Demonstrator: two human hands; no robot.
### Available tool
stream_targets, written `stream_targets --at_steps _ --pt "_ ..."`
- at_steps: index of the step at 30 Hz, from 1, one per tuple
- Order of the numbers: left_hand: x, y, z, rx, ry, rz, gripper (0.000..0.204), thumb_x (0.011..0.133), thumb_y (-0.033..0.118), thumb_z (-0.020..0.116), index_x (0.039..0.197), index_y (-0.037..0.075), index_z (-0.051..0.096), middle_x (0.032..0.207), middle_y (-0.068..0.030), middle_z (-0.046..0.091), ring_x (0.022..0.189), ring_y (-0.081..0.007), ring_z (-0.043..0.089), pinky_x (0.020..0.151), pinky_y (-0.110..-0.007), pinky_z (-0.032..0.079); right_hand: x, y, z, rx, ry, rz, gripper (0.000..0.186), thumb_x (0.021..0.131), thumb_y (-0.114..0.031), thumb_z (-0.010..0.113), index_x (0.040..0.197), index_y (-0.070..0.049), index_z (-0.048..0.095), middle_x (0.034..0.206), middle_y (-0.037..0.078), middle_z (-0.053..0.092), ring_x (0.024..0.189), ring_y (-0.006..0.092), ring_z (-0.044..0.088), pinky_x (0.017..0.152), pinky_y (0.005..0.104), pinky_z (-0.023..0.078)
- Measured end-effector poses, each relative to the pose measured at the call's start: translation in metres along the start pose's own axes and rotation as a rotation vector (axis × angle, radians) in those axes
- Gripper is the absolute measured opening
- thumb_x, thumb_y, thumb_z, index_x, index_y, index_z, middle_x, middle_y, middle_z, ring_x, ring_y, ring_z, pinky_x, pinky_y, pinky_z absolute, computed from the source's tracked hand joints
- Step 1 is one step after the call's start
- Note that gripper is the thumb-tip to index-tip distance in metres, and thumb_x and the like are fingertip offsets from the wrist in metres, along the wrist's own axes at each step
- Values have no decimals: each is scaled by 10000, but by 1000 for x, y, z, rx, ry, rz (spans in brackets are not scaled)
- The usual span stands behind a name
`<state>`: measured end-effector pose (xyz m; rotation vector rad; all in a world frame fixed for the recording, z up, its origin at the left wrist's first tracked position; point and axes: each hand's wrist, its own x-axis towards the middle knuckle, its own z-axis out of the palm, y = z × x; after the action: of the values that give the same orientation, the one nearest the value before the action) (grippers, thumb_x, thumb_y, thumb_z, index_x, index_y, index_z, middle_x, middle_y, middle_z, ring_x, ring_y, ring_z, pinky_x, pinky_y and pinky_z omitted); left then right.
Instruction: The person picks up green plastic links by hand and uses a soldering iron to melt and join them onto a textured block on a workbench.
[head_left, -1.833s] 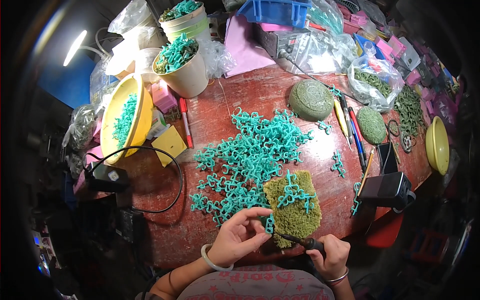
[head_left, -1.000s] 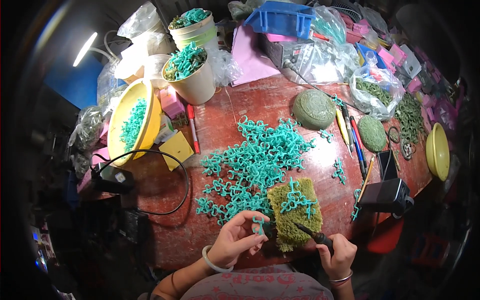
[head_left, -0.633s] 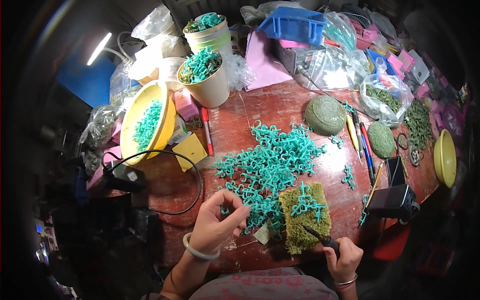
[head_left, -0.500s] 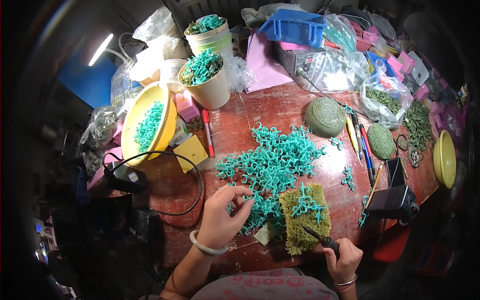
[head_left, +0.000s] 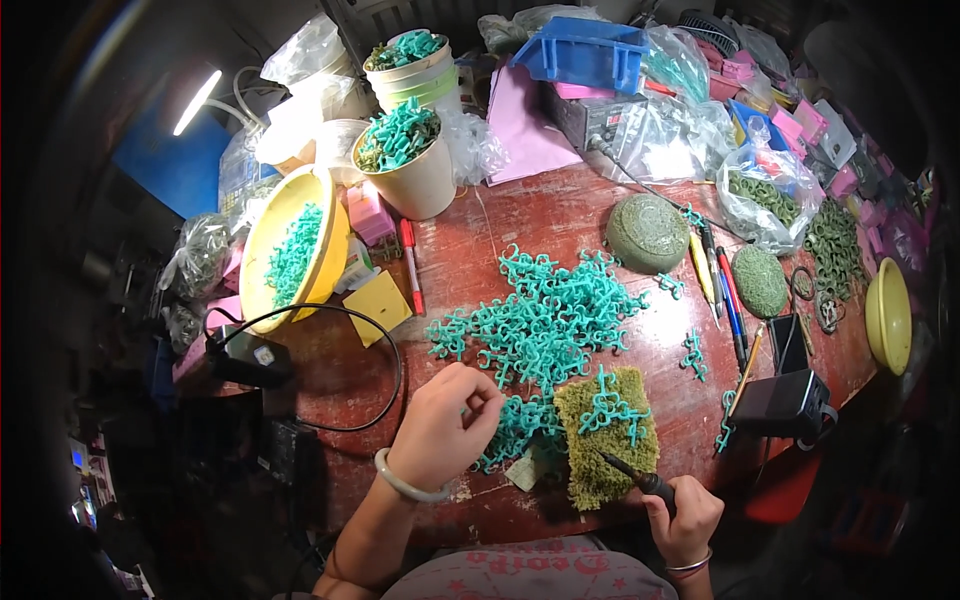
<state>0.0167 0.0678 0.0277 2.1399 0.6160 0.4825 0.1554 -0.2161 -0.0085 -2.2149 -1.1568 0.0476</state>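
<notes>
My left hand [head_left: 447,425] is closed, its fingers curled together at the near left edge of a pile of small wavy teal pieces [head_left: 560,320]. What its fingertips hold, if anything, is hidden. In my right hand [head_left: 684,520] is a dark pen-like tool [head_left: 650,485] with a thin pointed tip. That tip reaches over the lower right part of a rough yellow-green sponge-like pad [head_left: 600,470]. On the pad's upper half lies a branched cluster of teal pieces [head_left: 607,412]. A small pale scrap [head_left: 522,472] sits beside the pad's left edge.
Left stands a tilted yellow bowl [head_left: 335,250] of teal pieces, near a black cable [head_left: 398,370] and a red pen [head_left: 410,260]. A filled white bucket [head_left: 415,190] is behind. Round green blocks [head_left: 648,235], pens [head_left: 733,310] and a black box [head_left: 780,405] lie right.
My left hand has turned and its fingers have curled in closer, away from the pile. My right hand and the tool have barely moved. The whole view has shifted slightly.
</notes>
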Motion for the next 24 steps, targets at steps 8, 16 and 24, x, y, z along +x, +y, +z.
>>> stream_targets --at_steps 8,16,24 --pt "-20 16 -26 -646 143 -497 93 909 33 649 899 13 560 771 -57 625 568 -42 517 488 -185 413 1 0 0 -9 15 -4 450 908 -401 652 755 4 528 630 147 458 539 355 513 486 406 375" --pt "-38 -1 -20 -1404 64 -744 175 897 14 661 989 51 516 902 -174 668 564 -40 468 454 -169 353 1 -1 1 -6 13 -2 449 907 -402 652 759 5 532 630 149 458 540 358 513 487 406 376" --pt "-45 18 -8 -1029 226 -544 249 892 -42 629 1040 67 461 827 -121 641 528 -55 474 461 -186 380 1 -2 3 2 38 -9 461 914 -413 641 758 7 531 630 147 455 538 359 513 484 406 373"
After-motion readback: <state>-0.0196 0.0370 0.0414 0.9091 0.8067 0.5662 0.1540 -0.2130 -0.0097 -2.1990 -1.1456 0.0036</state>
